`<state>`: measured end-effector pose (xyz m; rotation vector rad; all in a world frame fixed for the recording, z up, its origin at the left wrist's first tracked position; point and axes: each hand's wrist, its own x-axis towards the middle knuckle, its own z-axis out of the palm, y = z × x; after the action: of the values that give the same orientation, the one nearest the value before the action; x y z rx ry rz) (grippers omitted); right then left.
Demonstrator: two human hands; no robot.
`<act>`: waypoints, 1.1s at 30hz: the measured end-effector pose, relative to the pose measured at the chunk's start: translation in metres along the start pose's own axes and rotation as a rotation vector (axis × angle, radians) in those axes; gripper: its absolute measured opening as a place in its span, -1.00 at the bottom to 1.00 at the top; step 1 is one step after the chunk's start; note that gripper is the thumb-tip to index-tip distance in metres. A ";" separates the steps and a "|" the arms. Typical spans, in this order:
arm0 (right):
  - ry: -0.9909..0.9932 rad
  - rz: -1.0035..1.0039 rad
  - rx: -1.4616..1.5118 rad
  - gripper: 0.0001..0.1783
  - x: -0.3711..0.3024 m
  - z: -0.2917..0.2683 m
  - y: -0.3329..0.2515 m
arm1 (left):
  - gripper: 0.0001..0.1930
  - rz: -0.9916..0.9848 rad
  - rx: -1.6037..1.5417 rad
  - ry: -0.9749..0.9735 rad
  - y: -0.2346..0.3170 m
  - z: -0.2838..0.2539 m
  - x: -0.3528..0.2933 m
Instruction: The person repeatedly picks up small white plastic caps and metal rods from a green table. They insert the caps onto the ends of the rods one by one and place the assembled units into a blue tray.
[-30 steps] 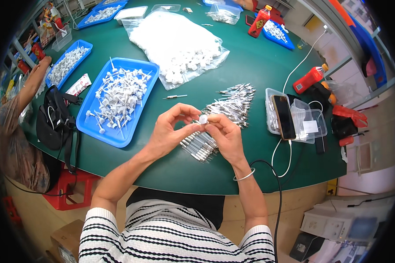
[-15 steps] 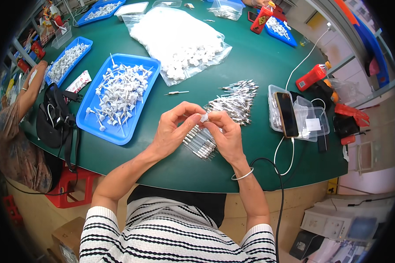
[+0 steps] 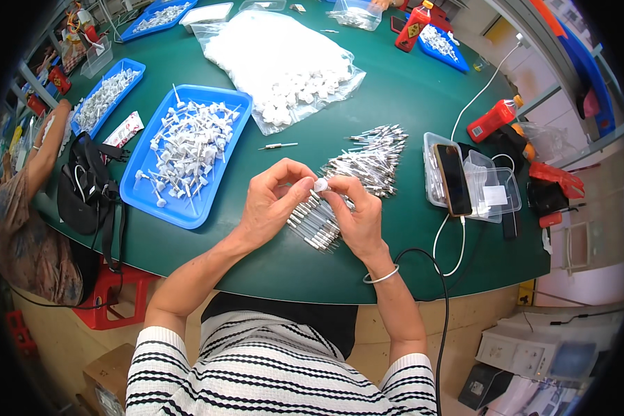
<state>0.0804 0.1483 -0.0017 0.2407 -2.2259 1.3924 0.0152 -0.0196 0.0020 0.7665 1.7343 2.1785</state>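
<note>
In the head view, the left hand (image 3: 274,201) and the right hand (image 3: 362,211) met above the green table (image 3: 395,76), a small white piece (image 3: 320,185) between their fingertips. The grip on each side was a pinch of thumb and forefinger, the left closing on the piece from the left and the right from the right. A pale, blunt face of it showed upward; the fingers covered so much that its long axis could not be told.

Just under the hands lay a row of slim rods (image 3: 319,237), side by side with their long axes roughly parallel. Beyond, near the right hand's fingers, a heap of metal rods (image 3: 371,163) pointed several ways. A single rod (image 3: 279,145) lay apart, its long axis running nearly left to right. Left of the hands stood a blue tray (image 3: 142,201) of white-headed pins (image 3: 191,149), their shafts pointing every way.
</note>
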 end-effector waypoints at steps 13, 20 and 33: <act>0.044 -0.177 -0.184 -0.76 0.001 0.000 0.004 | -0.91 0.177 0.424 0.006 0.016 -0.005 0.003; 0.014 -0.267 -0.234 -0.74 0.001 0.000 0.006 | -0.91 0.114 0.432 -0.082 0.017 -0.011 0.005; 0.137 -0.260 -0.279 -0.72 -0.006 0.006 0.006 | -0.84 -0.250 -0.193 -0.090 0.005 0.002 -0.001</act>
<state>0.0809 0.1451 -0.0113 0.3134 -2.1543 0.9233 0.0172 -0.0198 0.0066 0.5579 1.4625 2.0697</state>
